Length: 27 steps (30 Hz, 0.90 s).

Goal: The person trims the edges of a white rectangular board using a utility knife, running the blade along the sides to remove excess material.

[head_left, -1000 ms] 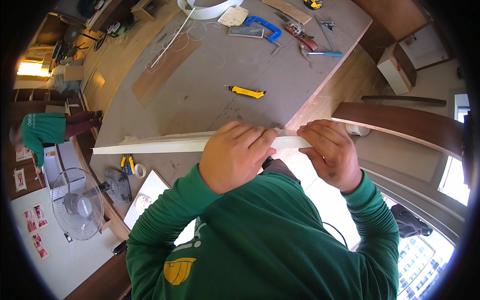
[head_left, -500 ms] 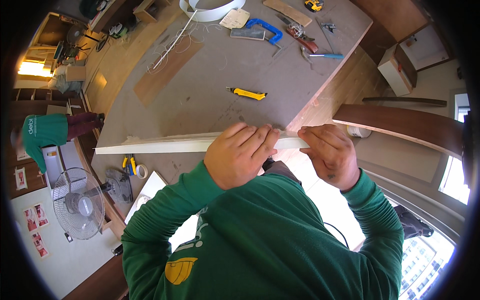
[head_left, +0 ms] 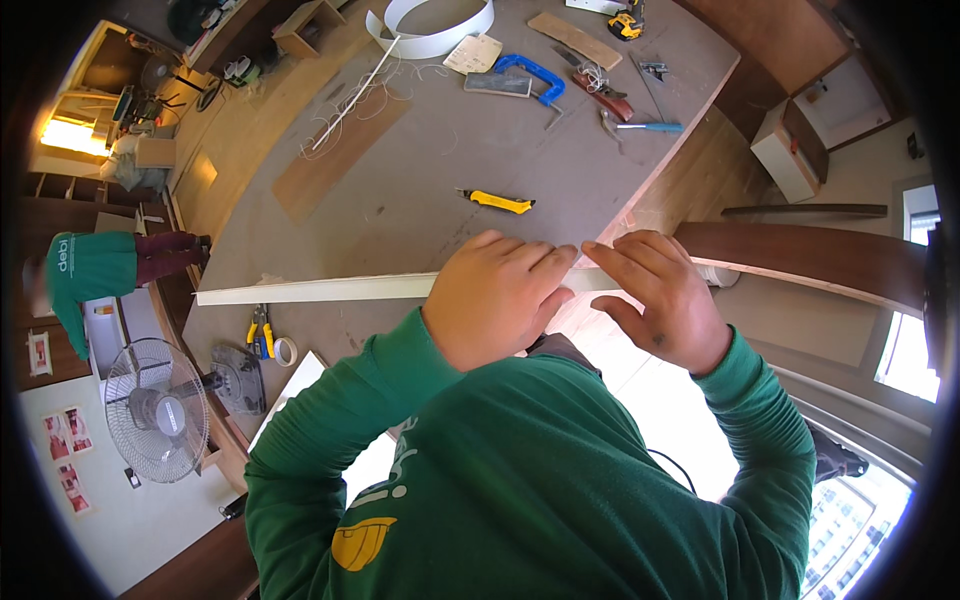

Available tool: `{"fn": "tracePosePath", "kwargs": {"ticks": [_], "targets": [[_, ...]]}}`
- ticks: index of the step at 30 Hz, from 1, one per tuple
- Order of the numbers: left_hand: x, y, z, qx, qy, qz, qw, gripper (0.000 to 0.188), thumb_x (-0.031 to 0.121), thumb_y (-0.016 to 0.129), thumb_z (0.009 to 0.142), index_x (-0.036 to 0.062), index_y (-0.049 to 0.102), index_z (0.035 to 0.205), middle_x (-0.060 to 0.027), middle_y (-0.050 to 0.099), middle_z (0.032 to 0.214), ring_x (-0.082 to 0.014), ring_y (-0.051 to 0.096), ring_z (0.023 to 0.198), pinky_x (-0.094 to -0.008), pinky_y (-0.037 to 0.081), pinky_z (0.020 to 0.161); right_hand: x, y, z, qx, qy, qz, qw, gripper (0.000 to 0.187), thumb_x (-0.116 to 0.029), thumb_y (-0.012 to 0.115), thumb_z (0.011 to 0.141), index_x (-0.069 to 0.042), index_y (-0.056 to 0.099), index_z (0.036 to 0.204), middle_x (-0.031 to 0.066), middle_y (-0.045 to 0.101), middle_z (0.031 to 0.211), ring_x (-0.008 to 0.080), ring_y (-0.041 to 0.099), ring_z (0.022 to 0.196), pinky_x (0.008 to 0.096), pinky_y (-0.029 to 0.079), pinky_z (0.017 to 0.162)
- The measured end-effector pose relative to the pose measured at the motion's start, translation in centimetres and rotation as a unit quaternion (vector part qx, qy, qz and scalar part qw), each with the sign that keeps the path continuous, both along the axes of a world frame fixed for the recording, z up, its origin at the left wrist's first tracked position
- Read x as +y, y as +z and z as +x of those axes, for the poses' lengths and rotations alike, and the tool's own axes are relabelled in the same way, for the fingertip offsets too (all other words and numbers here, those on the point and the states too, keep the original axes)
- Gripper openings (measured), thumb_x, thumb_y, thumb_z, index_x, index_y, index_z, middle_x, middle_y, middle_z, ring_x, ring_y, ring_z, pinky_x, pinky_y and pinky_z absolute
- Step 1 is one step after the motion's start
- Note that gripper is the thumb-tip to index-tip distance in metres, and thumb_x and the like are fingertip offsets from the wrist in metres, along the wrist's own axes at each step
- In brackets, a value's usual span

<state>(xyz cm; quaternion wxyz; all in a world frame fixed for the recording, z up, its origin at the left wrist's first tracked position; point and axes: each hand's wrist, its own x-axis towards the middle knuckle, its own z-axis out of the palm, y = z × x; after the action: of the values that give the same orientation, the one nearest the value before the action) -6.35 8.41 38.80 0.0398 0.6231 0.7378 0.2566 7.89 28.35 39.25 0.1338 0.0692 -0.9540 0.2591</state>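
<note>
A long narrow piece with a white edge runs crosswise along the near side of the brown worktable. My left hand is wrapped over its right end, fingers on top and thumb below. Just to the right, my right hand is open, its fingers stretched and its thumb spread away, with nothing visible between them. The two hands' fingertips nearly meet. Beyond them on the tabletop lies a yellow-and-black utility knife.
Farther back lie a blue C-clamp, a hammer, a hand plane and a coiled white band. Pliers and a tape roll sit at left near a fan. A person in green stands far left.
My right hand has come off the white-edged piece and opened, its thumb moving away from the fingers. My left hand has shifted slightly right and keeps its grip.
</note>
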Motion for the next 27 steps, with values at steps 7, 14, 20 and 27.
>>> {"fn": "tracePosePath", "kwargs": {"ticks": [7, 14, 20, 27], "targets": [[0.3, -1.6, 0.1, 0.033, -0.003, 0.043, 0.999, 0.044, 0.018, 0.071, 0.088, 0.0031, 0.063, 0.128, -0.0114, 0.072, 0.107, -0.0295, 0.068, 0.092, -0.0412, 0.050, 0.082, 0.1, -1.5, -0.6, 0.061, 0.024, -0.025, 0.998, 0.038, -0.001, 0.078, 0.077, 0.002, 0.071, 0.114, 0.0163, 0.071, 0.110, 0.0344, 0.067, 0.099, 0.0431, 0.054, 0.088], [0.1, -3.1, -0.1, 0.124, -0.017, 0.074, 0.989, 0.047, 0.018, 0.070, 0.088, -0.0011, 0.063, 0.130, -0.0138, 0.072, 0.118, -0.0274, 0.070, 0.098, -0.0400, 0.053, 0.091, 0.2, -2.0, -0.6, 0.057, 0.028, -0.041, 0.997, 0.039, 0.003, 0.075, 0.076, 0.002, 0.071, 0.115, 0.0162, 0.072, 0.111, 0.0342, 0.069, 0.092, 0.0415, 0.057, 0.084], [-0.1, -3.2, 0.1, 0.168, -0.026, 0.070, 0.983, 0.046, 0.020, 0.068, 0.090, -0.0040, 0.063, 0.130, -0.0166, 0.071, 0.121, -0.0275, 0.070, 0.101, -0.0399, 0.054, 0.093, 0.0, -2.0, -0.4, 0.067, 0.033, -0.040, 0.996, 0.043, 0.006, 0.072, 0.075, 0.001, 0.071, 0.118, 0.0157, 0.072, 0.111, 0.0332, 0.070, 0.091, 0.0403, 0.058, 0.084], [-0.2, -3.2, 0.0, 0.181, -0.031, 0.079, 0.980, 0.046, 0.018, 0.065, 0.091, -0.0053, 0.063, 0.131, -0.0178, 0.071, 0.118, -0.0283, 0.069, 0.097, -0.0397, 0.054, 0.091, -0.1, -2.2, -0.5, 0.074, 0.031, -0.032, 0.996, 0.044, 0.006, 0.071, 0.076, 0.001, 0.071, 0.120, 0.0160, 0.072, 0.111, 0.0331, 0.070, 0.092, 0.0397, 0.059, 0.085]]}}
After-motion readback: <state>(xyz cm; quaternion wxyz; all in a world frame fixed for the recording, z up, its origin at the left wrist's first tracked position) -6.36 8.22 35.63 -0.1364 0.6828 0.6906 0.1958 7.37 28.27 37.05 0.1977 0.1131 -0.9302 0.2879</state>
